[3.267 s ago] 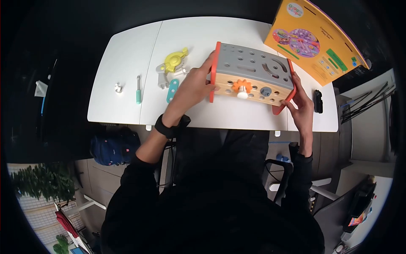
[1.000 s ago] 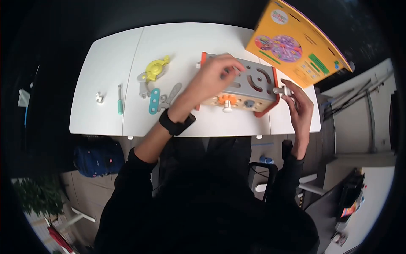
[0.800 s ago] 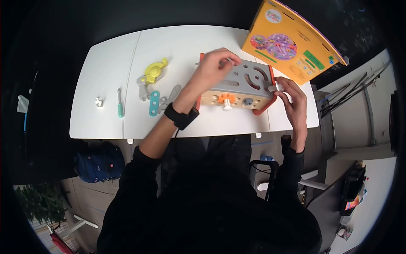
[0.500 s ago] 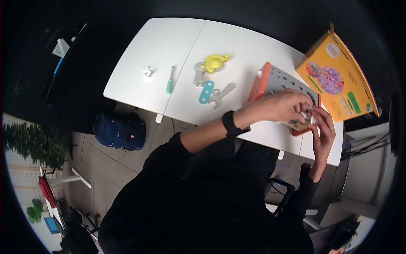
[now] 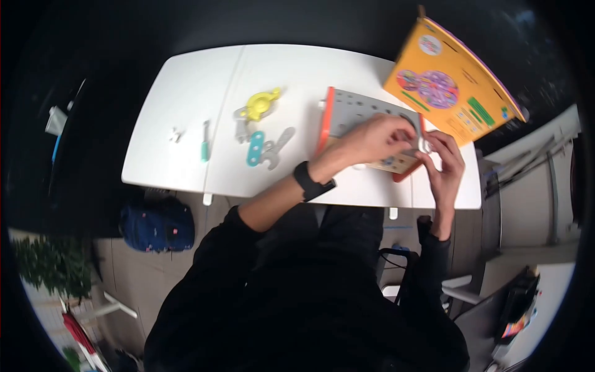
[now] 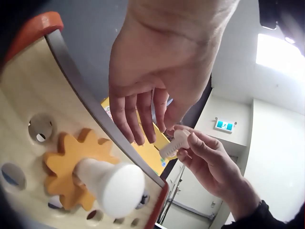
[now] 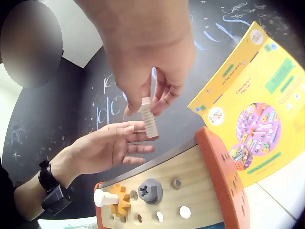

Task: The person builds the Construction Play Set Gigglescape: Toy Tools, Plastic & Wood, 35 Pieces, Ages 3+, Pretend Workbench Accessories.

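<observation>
My right hand [image 5: 447, 164] pinches the head of a white toy bolt [image 7: 149, 121] between thumb and fingers, beside the right end of the toy workbench [image 5: 353, 113]. In the right wrist view its ribbed shaft points down. My left hand [image 5: 375, 139] hovers over the grey top, fingers loosely extended close to the bolt's tip. On the bench's wooden front, an orange gear [image 6: 85, 164] sits behind another white bolt [image 6: 119, 186]. A grey slotted screw [image 7: 150, 191] is set in the same panel. The left arm hides part of the bench in the head view.
Left of the bench lie a yellow toy saw [image 5: 260, 105], a teal strip with holes [image 5: 255, 149], a grey wrench [image 5: 277, 147], a screwdriver [image 5: 205, 146] and a small white piece [image 5: 176, 134]. An orange-yellow box [image 5: 449, 77] stands at the back right.
Both hands held the bench's ends at first. The right hand then came to hold the bolt. My left hand has moved right across the top, toward the bolt. The head view has shifted.
</observation>
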The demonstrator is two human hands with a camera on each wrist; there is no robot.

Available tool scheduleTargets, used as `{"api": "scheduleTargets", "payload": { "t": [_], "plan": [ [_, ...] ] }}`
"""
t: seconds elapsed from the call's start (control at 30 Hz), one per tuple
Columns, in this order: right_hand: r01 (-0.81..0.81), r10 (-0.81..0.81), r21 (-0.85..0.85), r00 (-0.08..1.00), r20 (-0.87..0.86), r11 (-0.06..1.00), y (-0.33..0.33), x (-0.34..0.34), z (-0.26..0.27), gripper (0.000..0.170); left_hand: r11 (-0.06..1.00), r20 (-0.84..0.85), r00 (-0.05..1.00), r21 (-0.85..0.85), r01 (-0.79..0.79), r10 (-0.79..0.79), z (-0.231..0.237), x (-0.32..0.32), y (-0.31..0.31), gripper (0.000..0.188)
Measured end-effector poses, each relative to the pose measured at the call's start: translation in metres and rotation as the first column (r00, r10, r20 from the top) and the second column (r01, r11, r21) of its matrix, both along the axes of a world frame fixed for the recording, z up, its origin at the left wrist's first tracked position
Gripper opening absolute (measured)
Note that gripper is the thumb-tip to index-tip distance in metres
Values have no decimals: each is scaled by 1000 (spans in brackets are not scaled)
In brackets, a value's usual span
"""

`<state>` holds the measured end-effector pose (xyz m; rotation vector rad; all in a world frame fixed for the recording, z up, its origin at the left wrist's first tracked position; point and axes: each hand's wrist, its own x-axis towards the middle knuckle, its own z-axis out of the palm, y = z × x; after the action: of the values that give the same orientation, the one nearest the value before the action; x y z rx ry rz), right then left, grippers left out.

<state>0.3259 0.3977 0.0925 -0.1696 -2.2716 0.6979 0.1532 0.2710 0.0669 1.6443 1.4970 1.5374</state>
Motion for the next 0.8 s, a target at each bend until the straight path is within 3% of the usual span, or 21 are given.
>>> {"api": "scheduleTargets", "payload": {
  "t": [0.1,0.17,0.2,0.27,0.37,0.6,0.67,0.77,0.8],
  "plan": [
    [-32,25,-171,999,-43,985,24,-1,-18,34,995,-45,994,11,-102,102,2,-11,3,20],
    [24,-5,-385,999,52,923,31,3,-24,36,991,-101,987,-21,-129,126,-6,-30,4,18],
    [18,0,-384,999,46,923,33,3,-24,36,993,-102,988,-6,-116,115,-6,-38,2,18],
    [5,17,-353,998,61,936,32,0,-22,35,968,39,979,-163,-190,199,-8,-49,-3,18],
    [-17,44,-373,997,64,928,37,-4,-28,34,969,128,965,-126,-215,230,-12,-53,-6,18],
    [2,55,-493,993,101,870,38,-10,-34,34,978,17,988,-148,-147,151,-1,-30,14,24],
    [-20,64,-495,995,71,868,44,-11,-46,31,1000,19,1000,-21,-10,11,5,-17,25,27],
    [-42,69,-500,997,35,865,42,-12,-45,26,998,-68,997,50,36,-33,1,-4,41,29],
    [-39,61,-504,998,27,863,40,-12,-43,25,999,3,999,18,50,-50,0,-1,45,30]
  ]
}}
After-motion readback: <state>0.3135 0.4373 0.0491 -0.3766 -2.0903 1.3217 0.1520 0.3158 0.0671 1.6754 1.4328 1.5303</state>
